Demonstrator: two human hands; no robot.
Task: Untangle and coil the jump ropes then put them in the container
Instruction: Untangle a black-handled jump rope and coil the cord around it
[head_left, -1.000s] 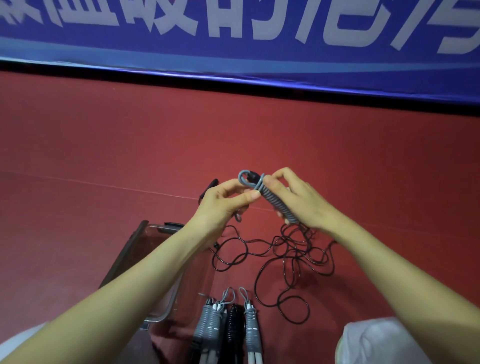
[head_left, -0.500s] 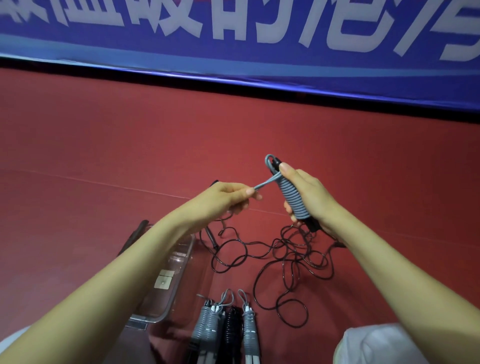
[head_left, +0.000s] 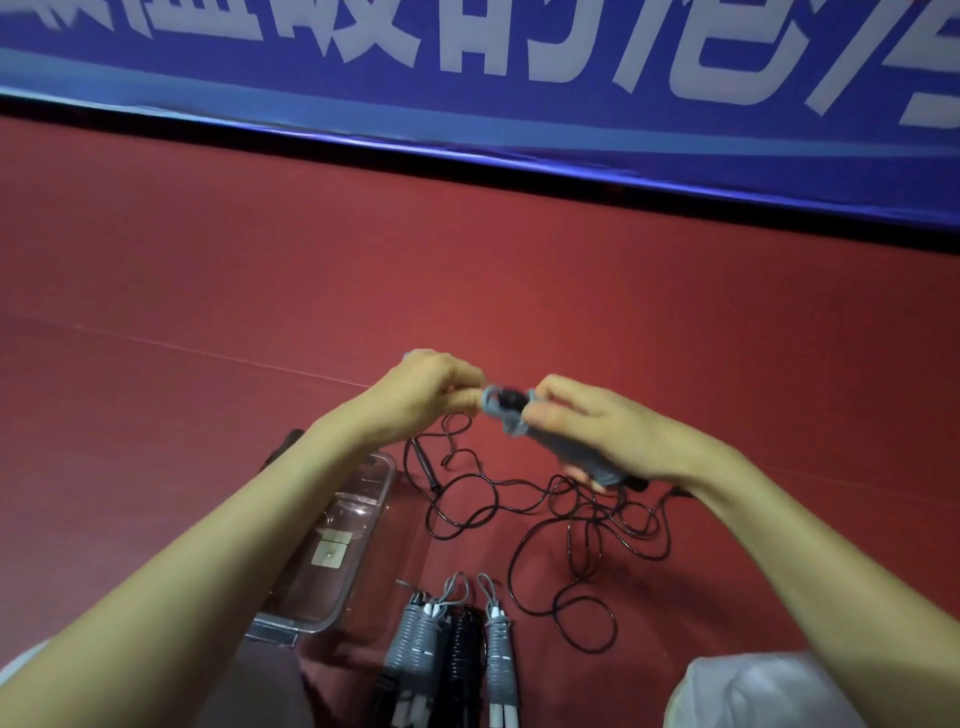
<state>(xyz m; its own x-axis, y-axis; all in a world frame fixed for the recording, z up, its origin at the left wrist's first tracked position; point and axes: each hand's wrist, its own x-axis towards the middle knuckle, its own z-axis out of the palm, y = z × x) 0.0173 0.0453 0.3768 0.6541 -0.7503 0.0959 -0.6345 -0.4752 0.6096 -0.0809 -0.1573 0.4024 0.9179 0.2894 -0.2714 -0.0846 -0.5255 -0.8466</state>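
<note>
Nearest, at the five o'clock corner of the view, a knee in white cloth (head_left: 758, 691) shows. At six o'clock lie four wound bundles (head_left: 460, 649) side by side, two grey, one black and one grey, their end loops pointing to twelve. Just beside them, at about seven o'clock, is the clear plastic container (head_left: 387, 470), partly hidden under the left forearm, with a pale sticker (head_left: 330, 553) seen through its wall. Further out, from the centre toward four o'clock, a loose black rope (head_left: 571, 525) sprawls in tangled loops on the red floor (head_left: 208, 260). Above the tangle both hands meet in the air. The right hand (head_left: 597, 431) has its fingers curled round a grey wound rope (head_left: 511, 415), whose body runs toward four o'clock under the palm and whose loop end points to ten. The left hand (head_left: 426, 395), at nine o'clock of that loop, has its fingers curled with the tips pinching the grey end, though motion blur softens the detail. Farthest, at twelve o'clock, a blue banner (head_left: 467, 130) with large white characters runs along the floor's far edge.
</note>
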